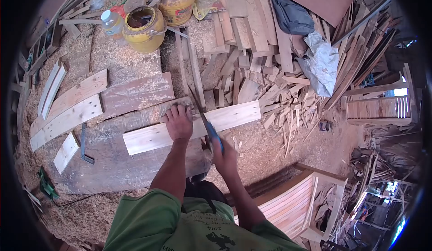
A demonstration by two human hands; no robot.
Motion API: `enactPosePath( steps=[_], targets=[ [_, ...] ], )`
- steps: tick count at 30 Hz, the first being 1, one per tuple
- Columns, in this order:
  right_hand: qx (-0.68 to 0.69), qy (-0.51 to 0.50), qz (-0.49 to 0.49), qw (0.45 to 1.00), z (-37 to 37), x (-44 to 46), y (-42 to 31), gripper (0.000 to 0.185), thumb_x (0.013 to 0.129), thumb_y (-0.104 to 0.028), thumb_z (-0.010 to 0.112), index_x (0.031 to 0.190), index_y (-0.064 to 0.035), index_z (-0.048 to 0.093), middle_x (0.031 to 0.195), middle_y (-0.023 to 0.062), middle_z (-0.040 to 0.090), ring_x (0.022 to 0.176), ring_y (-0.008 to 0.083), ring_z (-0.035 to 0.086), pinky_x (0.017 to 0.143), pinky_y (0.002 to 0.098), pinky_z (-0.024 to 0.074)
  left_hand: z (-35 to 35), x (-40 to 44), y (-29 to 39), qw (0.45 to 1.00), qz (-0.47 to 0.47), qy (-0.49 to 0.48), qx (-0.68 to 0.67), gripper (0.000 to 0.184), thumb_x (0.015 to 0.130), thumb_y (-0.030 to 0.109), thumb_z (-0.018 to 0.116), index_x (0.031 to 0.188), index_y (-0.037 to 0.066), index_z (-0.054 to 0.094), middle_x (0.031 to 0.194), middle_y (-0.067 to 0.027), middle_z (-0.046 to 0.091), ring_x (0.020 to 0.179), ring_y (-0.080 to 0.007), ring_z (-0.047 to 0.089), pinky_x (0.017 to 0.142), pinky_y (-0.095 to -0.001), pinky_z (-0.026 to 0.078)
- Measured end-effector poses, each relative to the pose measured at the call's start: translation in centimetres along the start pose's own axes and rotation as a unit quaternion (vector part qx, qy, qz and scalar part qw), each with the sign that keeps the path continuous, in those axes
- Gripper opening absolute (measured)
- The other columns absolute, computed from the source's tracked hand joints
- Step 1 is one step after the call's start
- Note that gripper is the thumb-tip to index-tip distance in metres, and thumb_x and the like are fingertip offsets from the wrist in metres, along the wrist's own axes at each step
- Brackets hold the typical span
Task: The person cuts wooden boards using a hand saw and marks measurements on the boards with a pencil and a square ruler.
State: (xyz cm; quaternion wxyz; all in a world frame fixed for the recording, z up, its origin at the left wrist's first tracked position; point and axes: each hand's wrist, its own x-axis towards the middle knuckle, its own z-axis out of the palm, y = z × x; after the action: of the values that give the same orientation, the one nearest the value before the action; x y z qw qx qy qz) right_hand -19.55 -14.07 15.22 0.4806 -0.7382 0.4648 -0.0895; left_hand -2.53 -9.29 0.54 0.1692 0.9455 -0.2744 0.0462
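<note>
A long pale wooden board (148, 138) lies across the workbench and sticks out past the bench's right edge. My left hand (179, 124) bears down on it, fingers curled over its far edge beside a darker wood offcut (167, 111). In my right hand (225, 157) is a handsaw (212, 134) with a blue handle, my fingers wrapped round the grip. Its narrow blade crosses the board just right of my left hand, pointing away from me. How deep the blade sits in the wood, I cannot tell.
On the worn bench (130, 172) lie a black try square (83, 145), a short board (66, 153) and curved pieces (72, 118). Yellow pots (144, 37) and a bottle (111, 24) stand behind. Offcuts (279, 102) litter the sawdust floor; a slatted wooden frame (288, 194) stands right.
</note>
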Motion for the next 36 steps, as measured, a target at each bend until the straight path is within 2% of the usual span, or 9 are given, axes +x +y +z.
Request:
enactPosePath(
  steps=[6, 11, 14, 17, 20, 26, 29, 33, 36],
  targets=[
    [-0.069, 0.002, 0.042, 0.997, -3.5, -7.3, -0.1, 0.037, 0.110, -0.028, 0.061, 0.131, 0.0004, 0.073, 0.080, 0.0182, 0.075, 0.075, 0.0242, 0.079, 0.067, 0.0386, 0.0583, 0.1, 0.4, -0.1, 1.000, -0.003, -0.021, 0.016, 0.032, 0.107, 0.041, 0.060, 0.110, 0.009, 0.060, 0.115, -0.0149, 0.060, 0.111, -0.0360, 0.056, 0.100, -0.0531, 0.042],
    [-0.060, 0.022, -0.076, 0.995, 4.7, 7.8, 1.3, 0.039, 0.111, -0.033, 0.058, 0.120, 0.0022, 0.073, 0.082, 0.0257, 0.072, 0.077, 0.0455, 0.075, 0.067, 0.0517, 0.0557, -0.3, 0.7, -0.1, 0.999, -0.021, -0.039, -0.002, 0.032, 0.108, 0.041, 0.059, 0.111, 0.009, 0.061, 0.117, -0.0146, 0.060, 0.112, -0.0358, 0.056, 0.101, -0.0532, 0.041],
    [-0.040, 0.022, -0.063, 0.997, 1.8, 2.2, 1.6, 0.040, 0.111, -0.033, 0.058, 0.121, 0.0027, 0.072, 0.083, 0.0253, 0.073, 0.079, 0.0481, 0.074, 0.069, 0.0520, 0.0563, -0.4, 0.2, 0.0, 0.999, -0.015, -0.037, -0.004, 0.031, 0.108, 0.041, 0.058, 0.111, 0.010, 0.061, 0.116, -0.0142, 0.060, 0.112, -0.0359, 0.056, 0.101, -0.0535, 0.041],
    [-0.024, -0.025, 0.086, 0.996, -5.2, -9.0, -0.4, 0.041, 0.110, -0.033, 0.060, 0.128, 0.0017, 0.072, 0.085, 0.0241, 0.075, 0.079, 0.0414, 0.079, 0.068, 0.0482, 0.0587, -0.3, 0.1, 0.3, 1.000, -0.015, -0.022, 0.003, 0.030, 0.108, 0.040, 0.058, 0.110, 0.010, 0.061, 0.115, -0.0140, 0.060, 0.112, -0.0360, 0.056, 0.101, -0.0537, 0.042],
    [-0.016, 0.006, 0.052, 0.998, -5.4, -10.8, 0.5, 0.040, 0.110, -0.032, 0.060, 0.131, 0.0006, 0.072, 0.086, 0.0231, 0.076, 0.081, 0.0364, 0.081, 0.067, 0.0468, 0.0592, -0.2, 0.3, 0.4, 0.999, -0.021, -0.024, 0.009, 0.030, 0.108, 0.040, 0.058, 0.110, 0.011, 0.061, 0.114, -0.0140, 0.059, 0.111, -0.0359, 0.056, 0.099, -0.0539, 0.042],
    [-0.017, 0.023, -0.047, 0.999, 4.4, 6.4, 1.1, 0.041, 0.112, -0.037, 0.057, 0.116, 0.0018, 0.072, 0.080, 0.0210, 0.071, 0.074, 0.0370, 0.074, 0.067, 0.0466, 0.0541, 0.3, 0.9, -0.1, 1.000, -0.019, -0.019, 0.013, 0.029, 0.108, 0.041, 0.058, 0.110, 0.012, 0.061, 0.114, -0.0134, 0.059, 0.111, -0.0359, 0.056, 0.099, -0.0546, 0.042],
    [-0.003, 0.024, -0.060, 0.998, 1.3, 0.9, 1.2, 0.038, 0.110, -0.031, 0.061, 0.125, 0.0018, 0.072, 0.085, 0.0267, 0.073, 0.079, 0.0447, 0.076, 0.068, 0.0478, 0.0580, 0.1, 0.0, 0.0, 1.000, -0.012, -0.021, 0.009, 0.029, 0.108, 0.041, 0.058, 0.111, 0.012, 0.061, 0.114, -0.0127, 0.059, 0.111, -0.0356, 0.056, 0.100, -0.0550, 0.041],
    [0.004, -0.005, 0.072, 0.997, -6.7, -12.9, 1.2, 0.039, 0.108, -0.030, 0.065, 0.133, -0.0003, 0.071, 0.086, 0.0229, 0.076, 0.082, 0.0349, 0.081, 0.072, 0.0437, 0.0609, 0.3, -0.2, -0.1, 0.999, -0.012, -0.028, 0.029, 0.029, 0.108, 0.041, 0.058, 0.111, 0.013, 0.061, 0.114, -0.0119, 0.059, 0.111, -0.0346, 0.055, 0.099, -0.0545, 0.040],
    [-0.016, 0.000, 0.118, 0.993, -3.8, -9.2, 2.4, 0.040, 0.108, -0.031, 0.064, 0.134, -0.0001, 0.070, 0.086, 0.0231, 0.076, 0.082, 0.0360, 0.081, 0.072, 0.0444, 0.0612, 0.2, 0.5, 0.3, 0.999, -0.010, -0.027, 0.027, 0.029, 0.109, 0.041, 0.058, 0.111, 0.013, 0.061, 0.114, -0.0122, 0.059, 0.111, -0.0345, 0.056, 0.098, -0.0532, 0.040]
  ],
)
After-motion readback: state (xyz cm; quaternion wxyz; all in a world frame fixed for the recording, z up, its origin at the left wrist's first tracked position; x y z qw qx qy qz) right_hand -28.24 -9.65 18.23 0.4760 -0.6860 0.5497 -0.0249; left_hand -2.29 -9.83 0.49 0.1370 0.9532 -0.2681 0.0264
